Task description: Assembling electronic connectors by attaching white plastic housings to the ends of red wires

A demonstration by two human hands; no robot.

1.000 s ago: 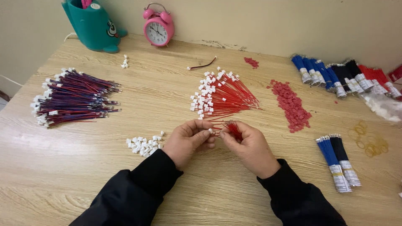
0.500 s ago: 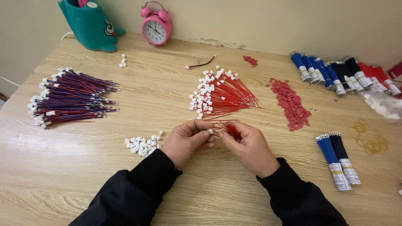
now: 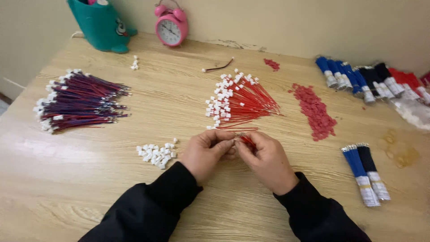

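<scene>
Both hands pinched one red wire near the desk middle.
The left hand (image 3: 207, 152) and right hand (image 3: 266, 159) held closed on the red wire (image 3: 247, 141); red wire bundle (image 3: 242, 101) lay just behind, white connectors (image 3: 156, 152) left.

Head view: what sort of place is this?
Probably a home or small-workshop assembly table: sorted bundles of red wires, a pile of white connectors, and a pink alarm clock by the wall.

A light wooden table (image 3: 80, 179) with visible grain is set against a plain cream wall (image 3: 277, 22). Soft, even light is cast across it. A strip of floor (image 3: 3, 105) is seen at far left.
</scene>
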